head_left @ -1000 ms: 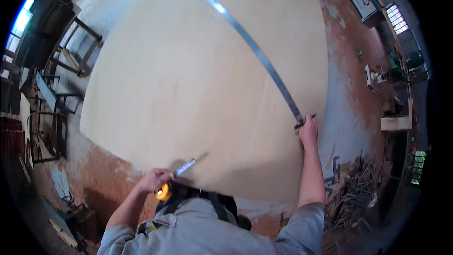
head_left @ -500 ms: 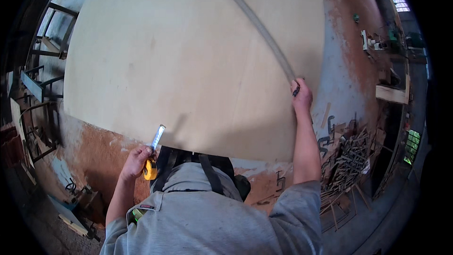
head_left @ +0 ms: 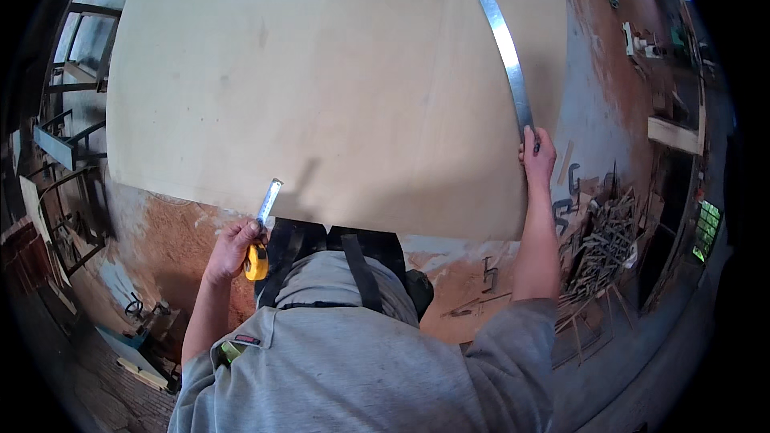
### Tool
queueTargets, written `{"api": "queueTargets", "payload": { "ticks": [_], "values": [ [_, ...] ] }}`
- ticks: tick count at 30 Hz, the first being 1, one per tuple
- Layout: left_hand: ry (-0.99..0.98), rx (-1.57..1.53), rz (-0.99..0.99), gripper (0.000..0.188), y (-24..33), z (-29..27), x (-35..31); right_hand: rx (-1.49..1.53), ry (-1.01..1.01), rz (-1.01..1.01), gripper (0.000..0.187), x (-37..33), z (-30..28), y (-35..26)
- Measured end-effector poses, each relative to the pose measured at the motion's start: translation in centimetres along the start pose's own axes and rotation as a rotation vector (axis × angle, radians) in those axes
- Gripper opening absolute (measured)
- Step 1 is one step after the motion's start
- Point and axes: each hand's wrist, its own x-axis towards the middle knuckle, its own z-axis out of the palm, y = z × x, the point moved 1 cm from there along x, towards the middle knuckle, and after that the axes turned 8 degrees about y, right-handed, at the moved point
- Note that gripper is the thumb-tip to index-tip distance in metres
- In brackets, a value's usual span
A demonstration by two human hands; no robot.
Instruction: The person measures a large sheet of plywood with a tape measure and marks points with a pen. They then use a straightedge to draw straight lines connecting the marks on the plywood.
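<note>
My left hand (head_left: 231, 247) is closed round a yellow tape measure (head_left: 257, 263), with a short length of its blade sticking out past the thumb over the board's near edge. At the right, my right hand (head_left: 540, 160) grips the near end of a long, shiny metal straightedge (head_left: 504, 38), which runs away over the board and out of the picture. A small dark thing shows at those fingers too; its kind is not clear. Beneath both spreads a large pale plywood sheet (head_left: 321, 104), its near edge just in front of my body.
Metal frames (head_left: 87, 56) stand along the left. Several clamps (head_left: 568, 212) and a heap of thin sticks (head_left: 601, 252) lie at the right, on a worn reddish floor (head_left: 184, 232). A machine with a handwheel (head_left: 135, 305) is at the lower left.
The straightedge has swung to the right at its far end and turned its bright flat face up. My right hand has shifted slightly right; my left hand still holds the tape measure.
</note>
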Motion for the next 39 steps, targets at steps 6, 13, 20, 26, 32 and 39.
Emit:
{"api": "queueTargets", "payload": {
  "ticks": [6,13,20,26,32,39],
  "values": [
    [-0.013,0.147,-0.011,0.029,-0.6,-1.7,0.2,-0.116,0.018,0.035,0.043,2.5,0.8,2.6],
    [-0.02,0.194,-0.061,0.029,-2.4,-3.6,0.4,-0.126,0.028,0.212,0.042,5.2,-3.3,9.4],
    [0.155,0.234,-0.01,0.032,-1.7,-17.5,-3.2,-0.393,0.035,-0.103,0.05,-3.5,4.2,0.1],
    [0.203,0.375,-0.029,0.032,0.5,-21.2,-4.2,-0.55,0.049,-0.162,0.041,-6.8,6.8,0.2],
    [0.18,0.464,-0.01,0.034,2.1,-22.1,-4.3,-0.692,0.035,-0.062,0.045,-4.7,6.9,3.0],
    [0.131,0.665,0.054,0.033,5.2,-22.0,-2.0,-0.404,0.221,-0.146,0.039,-5.7,6.9,0.1]
  ]
}}
